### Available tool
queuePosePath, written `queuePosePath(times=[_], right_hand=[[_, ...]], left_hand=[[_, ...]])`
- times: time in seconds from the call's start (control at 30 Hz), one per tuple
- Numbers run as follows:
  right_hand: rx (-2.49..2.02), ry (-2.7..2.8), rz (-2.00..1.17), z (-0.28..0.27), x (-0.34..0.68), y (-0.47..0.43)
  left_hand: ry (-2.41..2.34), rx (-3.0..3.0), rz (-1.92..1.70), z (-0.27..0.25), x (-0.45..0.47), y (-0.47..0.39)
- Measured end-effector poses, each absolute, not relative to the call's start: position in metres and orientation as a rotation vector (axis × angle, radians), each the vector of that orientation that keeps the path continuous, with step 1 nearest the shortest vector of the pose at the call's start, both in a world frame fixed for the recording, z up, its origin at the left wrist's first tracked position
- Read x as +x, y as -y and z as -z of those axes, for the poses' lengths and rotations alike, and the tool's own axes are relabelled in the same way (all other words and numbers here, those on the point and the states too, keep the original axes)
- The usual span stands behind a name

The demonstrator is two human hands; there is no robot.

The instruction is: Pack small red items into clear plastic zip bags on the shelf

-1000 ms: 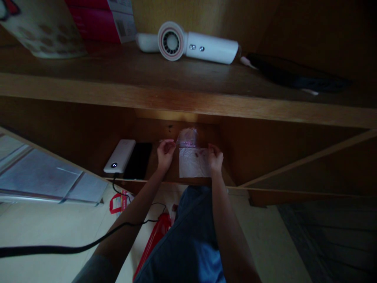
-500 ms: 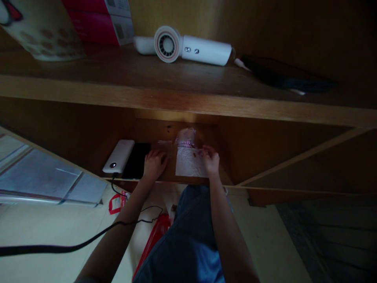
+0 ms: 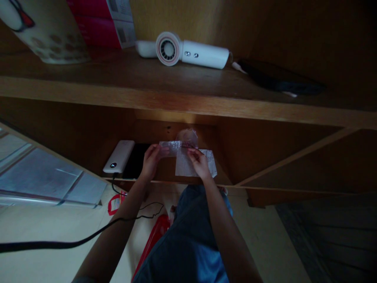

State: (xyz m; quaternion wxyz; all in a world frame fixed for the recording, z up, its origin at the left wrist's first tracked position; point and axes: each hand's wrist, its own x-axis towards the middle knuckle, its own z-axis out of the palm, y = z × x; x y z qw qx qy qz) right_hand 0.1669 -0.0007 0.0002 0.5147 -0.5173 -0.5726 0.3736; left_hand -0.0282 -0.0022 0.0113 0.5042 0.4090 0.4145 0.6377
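In the lower compartment my left hand pinches the left end of a small clear plastic bag, raised off the shelf board. My right hand has its fingertips pressed together close to the bag's right end, over a white sheet that looks like thin paper. Whatever is between those fingertips is too small to make out. Behind them lies another clear plastic bag, with small purplish bits in its lower part.
A white power bank with a plugged-in cable and a flat black object lie left of my left hand. The upper shelf edge runs above, carrying a handheld fan, a cup, pink boxes and a dark phone-like object.
My left hand has lifted the clear plastic bag off the board. My right hand has moved left from the right side of the white sheet to the bag's end.
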Motion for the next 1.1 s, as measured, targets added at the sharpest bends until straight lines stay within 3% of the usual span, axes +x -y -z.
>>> queuePosePath(times=[0.33,0.6,0.8,0.93,1.1], right_hand=[[-1.076,1.28,-1.136,0.001,0.16,-0.002],[-1.067,1.199,-1.216,-0.002,0.158,0.0],[-1.092,1.25,-1.096,0.002,0.158,-0.001],[-1.115,1.295,-1.071,-0.002,0.159,0.001],[-1.15,1.369,-1.035,-0.002,0.162,0.004]], left_hand=[[-0.979,0.722,-1.41,-0.009,-0.009,0.004],[-1.058,0.882,-1.36,0.002,-0.009,0.002],[-1.457,1.597,-1.53,-0.004,-0.009,0.008],[-1.452,2.257,-1.221,-0.01,-0.006,0.008],[-1.299,2.462,-0.944,-0.006,0.004,-0.005]])
